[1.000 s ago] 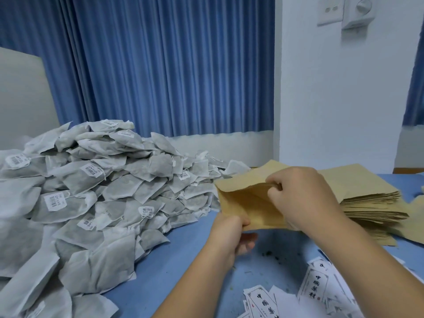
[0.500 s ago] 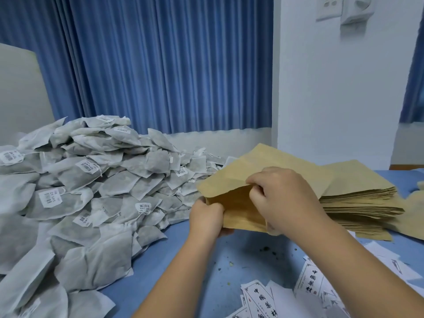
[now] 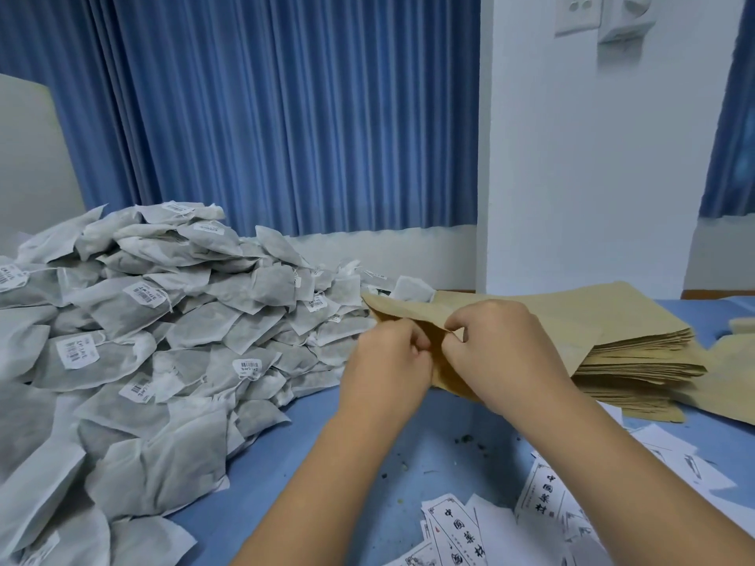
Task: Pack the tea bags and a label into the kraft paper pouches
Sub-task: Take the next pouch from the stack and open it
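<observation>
I hold one kraft paper pouch (image 3: 412, 310) in the air over the blue table. My left hand (image 3: 386, 361) and my right hand (image 3: 500, 349) both pinch its edge, side by side, near the middle of the view. A big heap of grey tea bags (image 3: 163, 320) with white barcode tags fills the left side. White printed labels (image 3: 461, 533) lie scattered at the bottom right. Behind my right hand sits the stack of flat kraft pouches (image 3: 637, 349).
The table top (image 3: 306, 451) is blue, with dark tea crumbs under my forearms. More kraft paper (image 3: 735, 361) lies at the right edge. A blue curtain and a white wall stand behind the table.
The pouch has swung left and flatter, toward the tea bag heap. My hands have come together on its edge; the left hand rose from the pouch's lower corner.
</observation>
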Available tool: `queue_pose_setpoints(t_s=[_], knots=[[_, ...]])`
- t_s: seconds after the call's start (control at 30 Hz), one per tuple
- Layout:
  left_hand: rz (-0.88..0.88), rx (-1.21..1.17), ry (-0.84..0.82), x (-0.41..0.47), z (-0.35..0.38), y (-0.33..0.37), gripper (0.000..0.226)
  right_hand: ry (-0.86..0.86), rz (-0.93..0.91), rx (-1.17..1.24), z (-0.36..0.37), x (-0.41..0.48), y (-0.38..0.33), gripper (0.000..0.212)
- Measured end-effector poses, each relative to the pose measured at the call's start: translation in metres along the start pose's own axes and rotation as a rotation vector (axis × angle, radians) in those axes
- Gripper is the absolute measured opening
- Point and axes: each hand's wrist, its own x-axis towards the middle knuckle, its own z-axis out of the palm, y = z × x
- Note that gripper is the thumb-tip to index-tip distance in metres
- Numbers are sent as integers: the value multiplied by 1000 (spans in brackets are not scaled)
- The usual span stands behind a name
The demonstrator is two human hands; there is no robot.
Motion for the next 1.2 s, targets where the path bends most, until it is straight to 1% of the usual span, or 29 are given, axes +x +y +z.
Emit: queue_pose_setpoints(t_s=[0.07,0.13,0.17,0.23,0.27,0.33,0.37,0.4,0.47,0.53,0.6,0.67,0.73,0.77,0.83,0.9,0.97,1.03,1.07,1.1,1.17,1.2], knots=[[-205,-303,-75,4,-3,9,26,-5,14,14,-2,1,1,18],[-412,-635,-125,7,-9,15,44,-20,-28,1,-2,1,0,18],[-465,-720,-148,9,-12,15,50,-25,-60,10,-1,0,-2,19],[-494,-719,-204,8,-15,12,51,-40,-132,63,3,-4,-7,23],[-508,-691,-230,8,-16,9,46,-72,-163,115,5,-6,-9,24],[-567,-696,-268,9,-18,1,32,-194,-162,254,10,-5,-7,25],[-592,-721,-282,9,-20,-3,25,-243,-122,321,11,-3,-3,28],[-608,-756,-291,10,-22,-6,19,-241,-63,364,11,2,6,32],[-634,-839,-281,12,-26,-13,13,-113,69,359,5,15,33,34],[-651,-879,-250,13,-30,-20,14,40,209,245,-5,24,70,23],[-661,-887,-242,17,-35,-27,13,124,363,139,-14,27,108,26],[-659,-862,-248,20,-37,-33,14,109,497,129,-17,25,136,36],[-659,-851,-253,21,-39,-37,19,70,607,162,-17,23,151,41],[-662,-860,-257,21,-39,-38,23,65,650,211,-16,22,156,41],[-681,-871,-253,21,-37,-39,29,62,720,403,-14,20,161,43],[-704,-869,-224,21,-40,-40,25,10,774,547,-15,19,163,44],[-726,-920,-206,21,-44,-45,14,-37,832,656,-18,18,165,34],[-743,-999,-214,22,-45,-49,11,-82,876,750,-18,15,163,25],[-744,-1030,-219,22,-45,-49,12,-74,870,723,-16,15,162,25],[-746,-1056,-221,21,-43,-47,13,-51,845,640,-14,14,161,28],[-754,-1104,-212,20,-40,-44,15,18,738,413,-9,14,157,31],[-758,-1132,-205,19,-38,-42,18,43,667,283,-8,15,155,26]])
